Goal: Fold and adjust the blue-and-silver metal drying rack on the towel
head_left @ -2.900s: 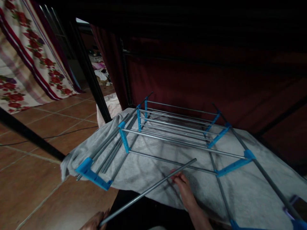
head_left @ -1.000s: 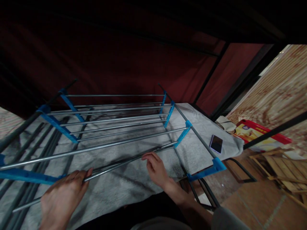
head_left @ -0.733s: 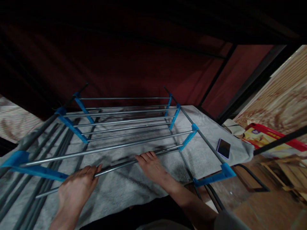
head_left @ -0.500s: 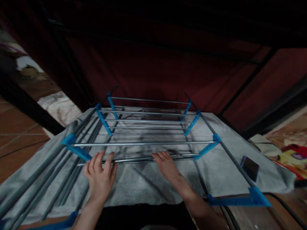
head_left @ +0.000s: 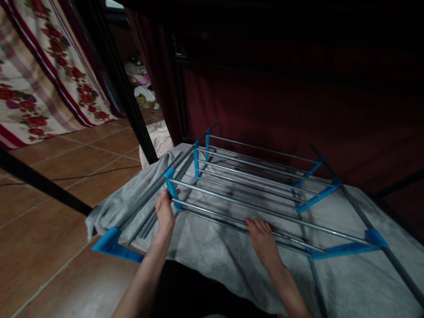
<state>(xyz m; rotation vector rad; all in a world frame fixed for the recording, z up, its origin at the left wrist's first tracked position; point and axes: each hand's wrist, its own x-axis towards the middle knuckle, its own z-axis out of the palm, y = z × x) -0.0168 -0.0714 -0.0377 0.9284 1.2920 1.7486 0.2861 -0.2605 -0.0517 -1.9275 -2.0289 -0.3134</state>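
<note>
As the left hand [head_left: 165, 210] is gripping a flat blue plastic bracket [head_left: 172, 187] on the rack [head_left: 232, 199], the right hand [head_left: 262, 238] is wrapping around a slim metal rod [head_left: 212, 214].
Round and shiny, the rod is running along the rack's near side; soft, rumpled grey cloth [head_left: 198, 238] is lying beneath the rack, dark red fabric [head_left: 265, 106] is hanging behind it.

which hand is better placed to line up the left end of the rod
Left, probably: the left hand is at that end of the rod, by a blue bracket, while the right hand holds the rod near its middle.
</note>
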